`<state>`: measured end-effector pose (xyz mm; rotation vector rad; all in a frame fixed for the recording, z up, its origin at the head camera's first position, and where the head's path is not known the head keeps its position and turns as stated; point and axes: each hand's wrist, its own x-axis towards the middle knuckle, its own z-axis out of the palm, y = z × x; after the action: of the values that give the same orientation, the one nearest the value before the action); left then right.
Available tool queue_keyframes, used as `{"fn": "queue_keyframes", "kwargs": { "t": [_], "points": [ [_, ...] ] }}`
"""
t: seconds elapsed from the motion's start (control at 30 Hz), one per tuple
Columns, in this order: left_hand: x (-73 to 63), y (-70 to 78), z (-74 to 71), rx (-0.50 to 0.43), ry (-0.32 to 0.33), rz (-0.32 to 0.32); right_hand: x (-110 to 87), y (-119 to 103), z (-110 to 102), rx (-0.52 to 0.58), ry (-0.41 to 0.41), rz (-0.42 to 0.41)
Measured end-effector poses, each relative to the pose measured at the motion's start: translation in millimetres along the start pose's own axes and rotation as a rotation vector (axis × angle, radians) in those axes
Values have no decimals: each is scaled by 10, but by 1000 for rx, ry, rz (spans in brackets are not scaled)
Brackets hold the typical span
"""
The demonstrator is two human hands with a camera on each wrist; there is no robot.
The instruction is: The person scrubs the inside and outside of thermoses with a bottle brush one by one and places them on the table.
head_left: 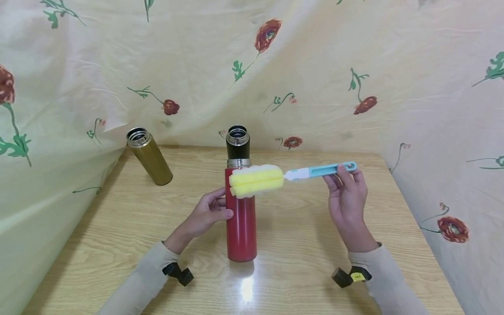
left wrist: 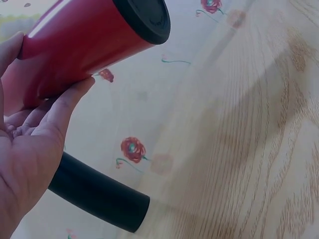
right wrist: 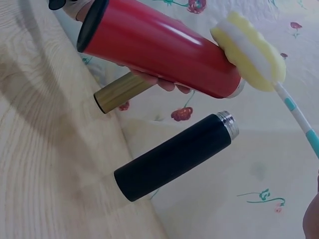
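My left hand (head_left: 204, 214) grips a red vacuum flask (head_left: 242, 236) by its side, thumb in front and fingers round behind. The flask stands upright in the head view, its steel neck at the top; its black base (left wrist: 149, 20) shows raised off the table in the left wrist view. My right hand (head_left: 348, 203) pinches the blue-and-white handle of a bottle brush (head_left: 257, 179) near its far end. The brush lies almost level, its yellow-and-white sponge head overlapping the upper part of the red flask in the head view. The sponge covers part of the flask below the neck.
Behind the red flask stands a black flask (right wrist: 174, 157) with an open steel neck. A gold flask (head_left: 153, 162), also open at the top, stands at the back left of the wooden table (head_left: 307, 262). Flower-printed cloth (head_left: 204, 65) hangs along the back and sides.
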<state>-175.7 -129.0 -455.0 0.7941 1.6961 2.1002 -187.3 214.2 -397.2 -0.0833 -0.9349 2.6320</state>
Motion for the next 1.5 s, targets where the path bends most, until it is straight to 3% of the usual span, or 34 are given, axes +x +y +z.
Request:
{"fn": "queue_keyframes", "kwargs": {
  "t": [0.2,0.6,1.03,1.5],
  "points": [
    [8,-19,8,-50,-47,26,61,-3,74,47,6,-25],
    [13,-18,8,-69,-35,41,109,-21,153,63,27,-12],
    [29,-39,-55,-84,-19,47,-31,-3,0,38,38,61],
    [22,-28,-84,-84,-20,80,-228,11,-252,-46,-3,128]
  ]
}}
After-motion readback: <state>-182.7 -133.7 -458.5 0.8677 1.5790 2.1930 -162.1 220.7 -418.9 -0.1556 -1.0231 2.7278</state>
